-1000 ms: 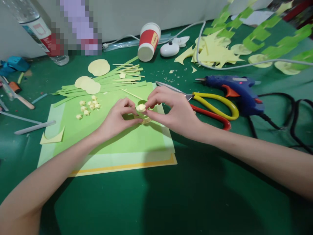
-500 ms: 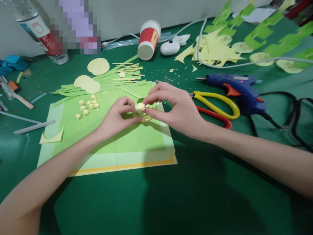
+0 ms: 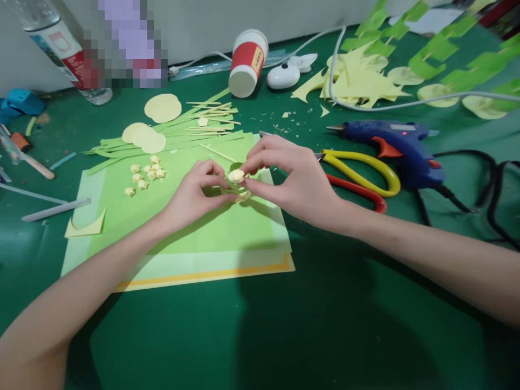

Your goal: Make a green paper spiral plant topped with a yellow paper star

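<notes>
My right hand (image 3: pixel 292 176) pinches a small pale yellow paper star (image 3: pixel 235 176) between thumb and fingertips. Just left of it, my left hand (image 3: pixel 190 189) is closed on a curled green paper strip (image 3: pixel 233 189), whose full shape the fingers partly hide. Below the fingertips a pale yellow paper piece (image 3: pixel 244 197) shows, partly covered; whether it is joined to the strip I cannot tell. Both hands are over a light green paper sheet (image 3: pixel 211 233). On its left part lies a cluster of several folded paper stars (image 3: pixel 151 173).
Behind the sheet lie green paper strips (image 3: pixel 179 142) and pale yellow paper circles (image 3: pixel 162 108). To the right are scissors (image 3: pixel 361 162) and a blue glue gun (image 3: pixel 390 141) with a lit red light. A paper cup (image 3: pixel 248 62) lies tipped at the back; a bottle (image 3: pixel 65 54) stands left.
The star between my fingertips has shifted slightly right and looks a little tilted. Both hands otherwise keep nearly the same place and grip.
</notes>
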